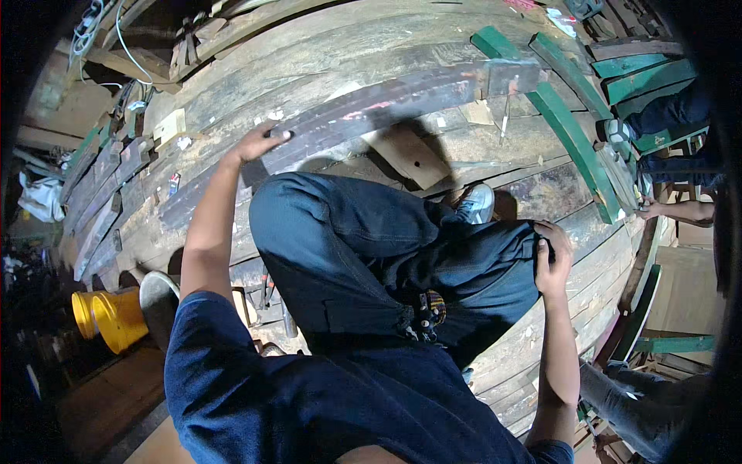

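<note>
A long dark-painted wooden beam (371, 104) lies slantwise across the plank floor in front of my bent legs. My left hand (260, 144) reaches out to the beam's left half and rests against it, fingers stretched and apart; their undersides are hidden. My right hand (553, 259) lies over my right knee on the dark trousers (479, 259), its fingers spread and holding nothing. Beneath the beam, near its middle, a pale wooden board (413, 158) with a dark hole sticks out toward me. A thin pencil-like stick (505, 120) lies by the beam's right end.
Green-painted beams (568, 139) lie at the right, where another person's hand (651, 209) touches the wood. Yellow buckets (120, 319) stand at the lower left. Dark wood pieces (100, 182) are piled at the left. A small lighter-like item (174, 183) lies nearby on the planks.
</note>
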